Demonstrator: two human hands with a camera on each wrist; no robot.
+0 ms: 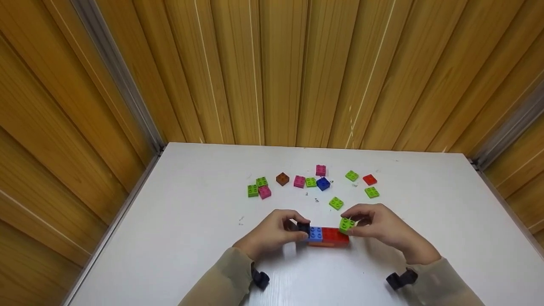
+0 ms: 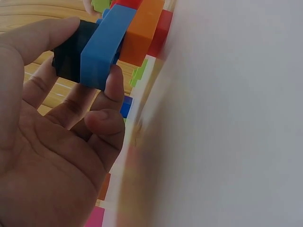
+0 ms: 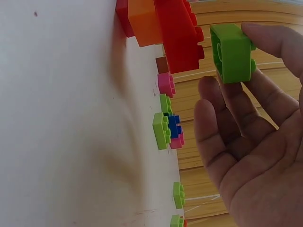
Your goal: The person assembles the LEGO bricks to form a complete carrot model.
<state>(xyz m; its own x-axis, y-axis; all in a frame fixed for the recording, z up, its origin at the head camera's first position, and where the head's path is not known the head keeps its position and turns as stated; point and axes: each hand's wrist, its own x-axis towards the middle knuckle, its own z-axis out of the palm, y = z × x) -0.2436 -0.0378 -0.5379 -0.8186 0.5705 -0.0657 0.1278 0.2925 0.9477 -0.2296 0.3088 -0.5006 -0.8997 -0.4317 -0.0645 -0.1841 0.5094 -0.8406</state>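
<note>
My left hand [image 1: 272,233] pinches a black brick [image 1: 303,228] at the left end of a small built stack. The black brick sits on a light blue brick [image 2: 102,56], whose studs show beside it. To the right lies a red brick [image 1: 331,235]. Beneath these is an orange brick [image 2: 142,35], with another red brick [image 2: 162,35] at the bottom. My right hand [image 1: 384,225] pinches a bright green brick [image 3: 236,54] between thumb and fingers. That brick is tilted over the red brick's right end; a gap separates them in the right wrist view.
Loose bricks lie farther back on the white table [image 1: 191,204]: green ones [image 1: 336,203], pink ones [image 1: 299,181], a brown one [image 1: 282,179], a dark blue one [image 1: 323,183] and a red one [image 1: 369,179]. A wood-patterned wall [image 1: 280,76] stands behind.
</note>
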